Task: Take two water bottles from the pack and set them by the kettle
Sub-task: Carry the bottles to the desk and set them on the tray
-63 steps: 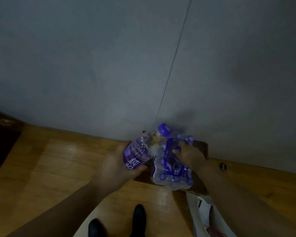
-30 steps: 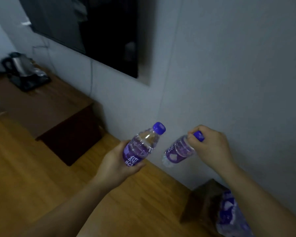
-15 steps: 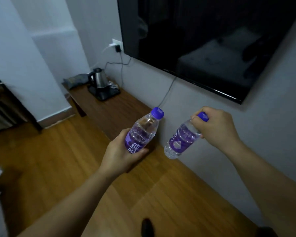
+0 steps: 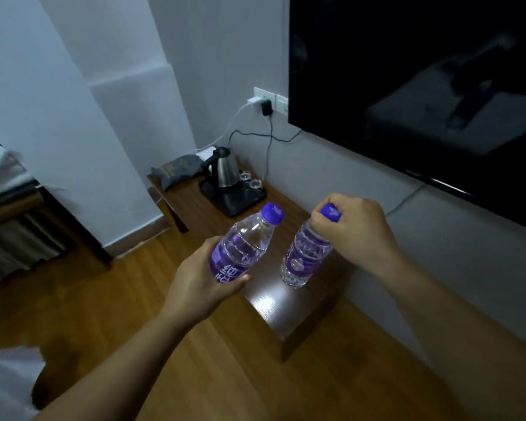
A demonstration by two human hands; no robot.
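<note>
My left hand [image 4: 199, 284] grips a clear water bottle [image 4: 245, 244] with a purple label and cap around its lower body, tilted up to the right. A second purple-labelled bottle [image 4: 304, 256] hangs from my right hand [image 4: 354, 229], which is closed around its neck and cap. Both bottles are in the air above the near end of a long dark wooden bench [image 4: 274, 302]. The steel kettle [image 4: 223, 168] stands on a black tray [image 4: 234, 196] at the bench's far end, well beyond both bottles. The pack is out of view.
Two small glasses [image 4: 249, 180] sit on the tray beside the kettle, a grey pouch [image 4: 176, 170] behind it. A large dark TV [image 4: 422, 86] hangs on the wall at right. Cables run from a wall socket [image 4: 266, 101]. Wooden floor lies at left and below.
Since the pack on the floor, I hold a bottle in each hand and the view has swung left. The bench and kettle have come closer; both bottles now hover over the bench's near end.
</note>
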